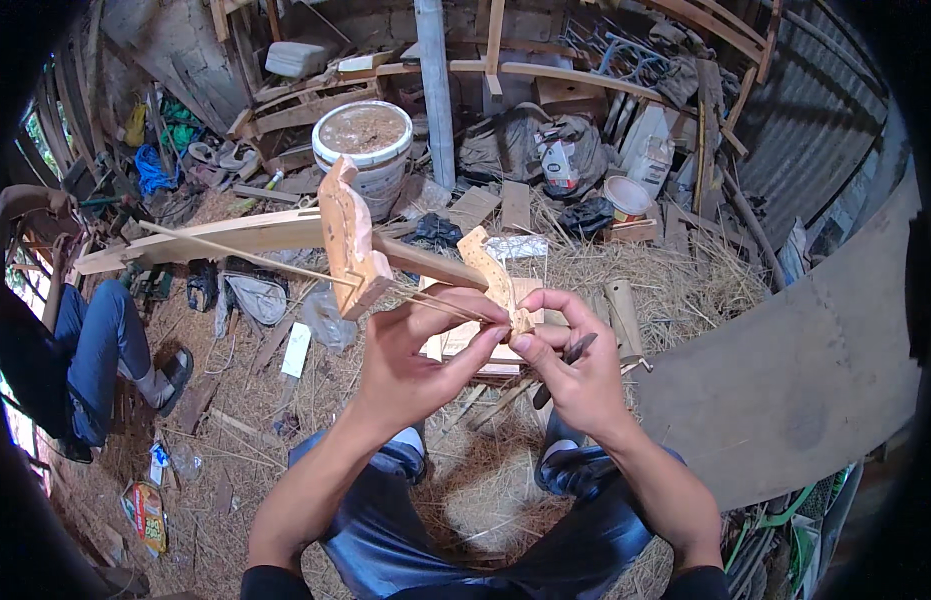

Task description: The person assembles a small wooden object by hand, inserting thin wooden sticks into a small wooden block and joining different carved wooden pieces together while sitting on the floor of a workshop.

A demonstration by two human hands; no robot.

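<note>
both hands are closed on things: the left hand (410, 365) pinches a thin pale bamboo stick (285, 268), the right hand (575, 370) a small notched wooden piece (495, 280); the stick could be snapped if bent.

floor: straw (685, 290) and wood scraps everywhere
right wall: corrugated metal sheet (810, 110)
back: timber pile, white bucket (365, 150)
light: plain daylight

soft even daylight, sharp centre, strong fisheye bending, black vignette at rim, bright glare far left
</note>
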